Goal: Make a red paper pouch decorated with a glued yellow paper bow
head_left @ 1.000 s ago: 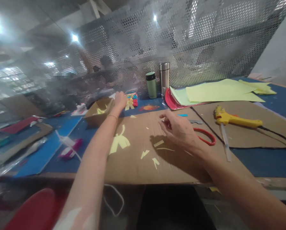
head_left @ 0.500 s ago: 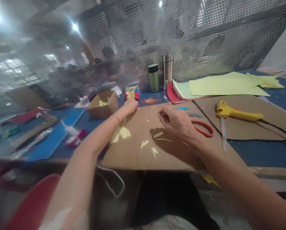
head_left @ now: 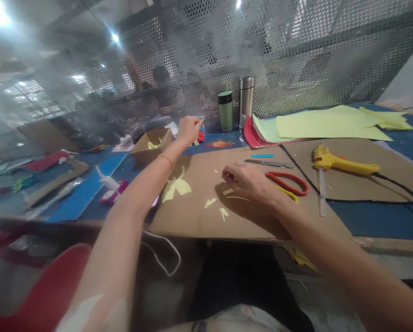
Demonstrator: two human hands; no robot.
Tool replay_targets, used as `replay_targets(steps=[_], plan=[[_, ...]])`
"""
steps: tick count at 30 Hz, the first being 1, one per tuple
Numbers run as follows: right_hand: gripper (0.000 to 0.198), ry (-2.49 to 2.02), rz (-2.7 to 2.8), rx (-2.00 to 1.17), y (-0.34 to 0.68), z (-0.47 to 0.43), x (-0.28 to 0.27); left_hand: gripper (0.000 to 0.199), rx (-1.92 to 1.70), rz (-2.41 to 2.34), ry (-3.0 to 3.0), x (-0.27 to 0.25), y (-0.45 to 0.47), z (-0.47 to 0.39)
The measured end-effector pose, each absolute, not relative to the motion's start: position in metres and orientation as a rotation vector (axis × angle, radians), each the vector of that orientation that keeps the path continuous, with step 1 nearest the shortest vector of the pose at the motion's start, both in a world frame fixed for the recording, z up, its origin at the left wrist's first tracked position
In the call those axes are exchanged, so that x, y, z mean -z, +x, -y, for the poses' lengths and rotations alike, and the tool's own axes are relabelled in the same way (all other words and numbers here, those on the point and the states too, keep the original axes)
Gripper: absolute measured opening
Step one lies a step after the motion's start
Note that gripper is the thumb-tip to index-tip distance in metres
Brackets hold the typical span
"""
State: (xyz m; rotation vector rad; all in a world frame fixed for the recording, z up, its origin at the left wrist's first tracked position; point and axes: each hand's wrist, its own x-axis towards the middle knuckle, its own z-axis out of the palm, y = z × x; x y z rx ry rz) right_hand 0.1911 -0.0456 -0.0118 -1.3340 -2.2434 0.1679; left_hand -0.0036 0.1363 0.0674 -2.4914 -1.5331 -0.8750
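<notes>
My left hand (head_left: 188,130) reaches to the far side of the cardboard sheet (head_left: 185,226). Its fingers are closed on a small yellow paper piece (head_left: 202,121), mostly hidden by the hand, beside a red patterned pouch (head_left: 201,134). My right hand (head_left: 246,180) hovers over the cardboard with curled, pinched fingers; whatever they hold is hidden. Scissors with red and yellow handles (head_left: 289,184) lie just beyond it, next to a blue strip (head_left: 262,156). Yellow paper scraps (head_left: 223,213) lie below the right hand, and a yellow paper bow shape (head_left: 178,189) lies to the left.
A yellow glue gun (head_left: 345,164) with its cord rests on another cardboard piece at right. Yellow sheets (head_left: 317,123), a green tumbler (head_left: 225,111) and a steel flask (head_left: 246,99) stand behind. A cardboard box (head_left: 151,146) sits left, near a purple-and-white item (head_left: 110,189).
My left hand has risen away from the front of the red pouch, with yellow paper now at its fingertips. My right hand has shifted slightly left and down, uncovering more of the scissors.
</notes>
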Motion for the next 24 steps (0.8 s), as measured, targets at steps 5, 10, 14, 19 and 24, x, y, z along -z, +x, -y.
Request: replay_targets(steps=[5, 10, 14, 19, 24], plan=[[0.021, -1.450, 2.126, -0.106, 0.197, 0.043, 0.013, 0.024, 1.076, 1.407, -2.519, -0.096, 0.013, -0.092], [0.020, -1.496, 2.148, -0.041, 0.195, 0.042, 0.018, 0.022, 1.109, 1.326, -2.722, -0.110, 0.006, 0.009], [0.020, -1.481, 2.205, -0.064, 0.192, 0.045, 0.016, 0.015, 1.075, 1.327, -2.868, -0.089, -0.022, 0.080], [0.023, -1.476, 2.216, -0.129, 0.191, 0.050, 0.010, 0.025, 0.615, 1.549, -2.908, -0.044, -0.048, 0.097], [0.027, -1.453, 2.097, -0.108, 0.197, 0.044, 0.014, 0.025, 0.260, 1.469, -2.690, 0.000, -0.036, 0.093]])
